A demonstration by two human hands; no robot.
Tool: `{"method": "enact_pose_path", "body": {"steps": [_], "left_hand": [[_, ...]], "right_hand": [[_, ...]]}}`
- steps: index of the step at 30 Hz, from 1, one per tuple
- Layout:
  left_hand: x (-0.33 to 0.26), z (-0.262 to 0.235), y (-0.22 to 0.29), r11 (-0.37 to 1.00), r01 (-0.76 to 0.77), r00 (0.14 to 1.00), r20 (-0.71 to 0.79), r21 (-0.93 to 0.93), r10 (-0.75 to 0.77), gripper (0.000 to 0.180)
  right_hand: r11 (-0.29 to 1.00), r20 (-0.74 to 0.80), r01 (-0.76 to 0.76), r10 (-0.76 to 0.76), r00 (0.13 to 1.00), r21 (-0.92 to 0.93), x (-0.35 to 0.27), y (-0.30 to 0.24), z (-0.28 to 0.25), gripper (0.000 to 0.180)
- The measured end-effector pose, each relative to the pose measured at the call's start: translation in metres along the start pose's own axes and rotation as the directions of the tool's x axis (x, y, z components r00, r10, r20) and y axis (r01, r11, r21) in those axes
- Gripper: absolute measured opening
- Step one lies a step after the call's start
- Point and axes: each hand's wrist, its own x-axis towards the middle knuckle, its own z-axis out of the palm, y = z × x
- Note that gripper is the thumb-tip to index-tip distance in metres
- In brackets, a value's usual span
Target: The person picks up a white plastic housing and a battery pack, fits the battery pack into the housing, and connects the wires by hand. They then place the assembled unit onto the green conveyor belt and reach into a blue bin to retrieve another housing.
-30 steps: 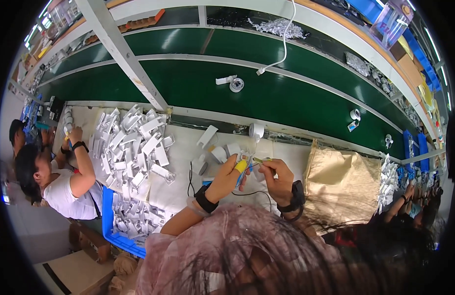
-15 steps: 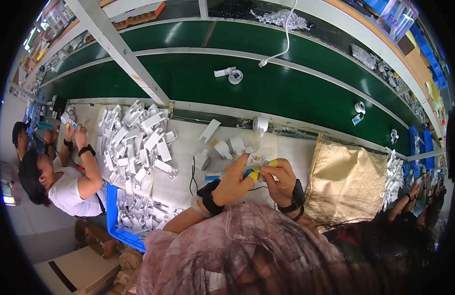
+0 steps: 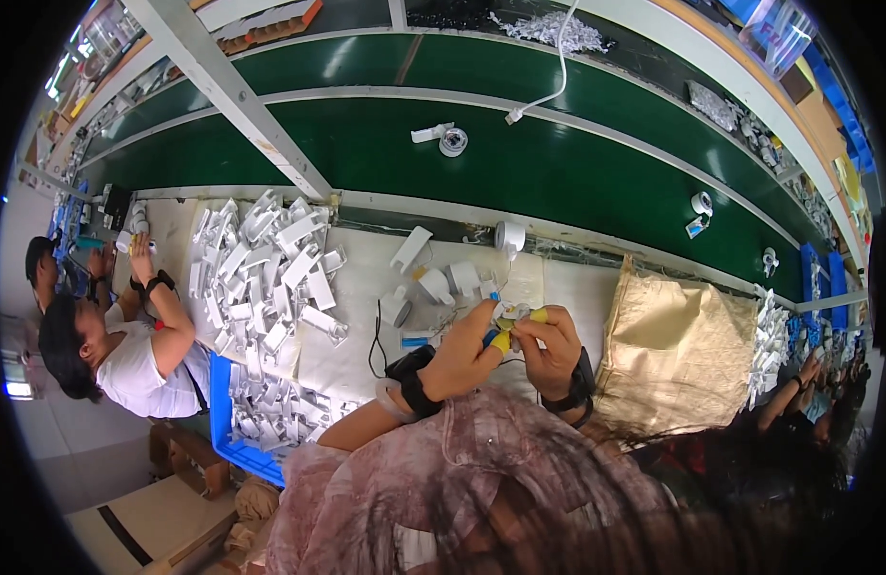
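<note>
My left hand (image 3: 459,353) and my right hand (image 3: 550,351) meet over the table, fingers pinched around a small white part (image 3: 509,311). Yellow coverings show at fingertips of both hands, and a bit of blue shows by the left fingers. Fine details of the part are too small to make out. Just beyond the left hand stand several white round housings, among them one (image 3: 434,286) and another (image 3: 395,307). A white cylinder-shaped piece (image 3: 509,237) with a thin wire lies past the fingers. A blue item (image 3: 416,339) rests beside my left hand.
White plastic brackets (image 3: 270,264) are heaped at left, with more in a blue crate (image 3: 246,460). A brown woven sack (image 3: 680,345) lies at right. Beyond runs a green conveyor (image 3: 366,144) carrying camera-like units. A cable (image 3: 563,67) hangs above. A co-worker (image 3: 126,345) works at left.
The white unit on the conveyor has shifted slightly left. My hands stay together with small finger movements. The co-worker's hands at left have come down around a white piece.
</note>
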Motion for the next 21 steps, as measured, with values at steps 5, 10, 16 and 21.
{"method": "enact_pose_path", "body": {"steps": [5,10,16,21], "left_hand": [[-0.001,-0.001,0.010,0.988,0.119,0.992,0.042,-0.097,-0.115,0.035],[-0.004,-0.003,0.010,0.967,0.157,0.986,0.093,-0.201,-0.141,0.033],[-0.001,0.000,0.011,0.977,0.055,0.997,0.073,-0.205,-0.041,0.030],[0.001,0.007,0.015,0.940,0.216,0.974,0.130,-0.263,-0.187,0.027]], "right_hand": [[1.000,0.028,-0.018,0.018,0.999,-0.004,-0.001,0.001,-0.003,0.023],[0.998,0.104,0.029,-0.024,0.994,-0.047,0.000,-0.002,-0.008,0.017],[0.995,0.054,-0.085,0.082,0.995,0.043,0.001,-0.004,-0.008,0.022],[1.000,0.052,-0.023,0.023,0.998,-0.003,-0.001,0.003,-0.014,0.023]]}}
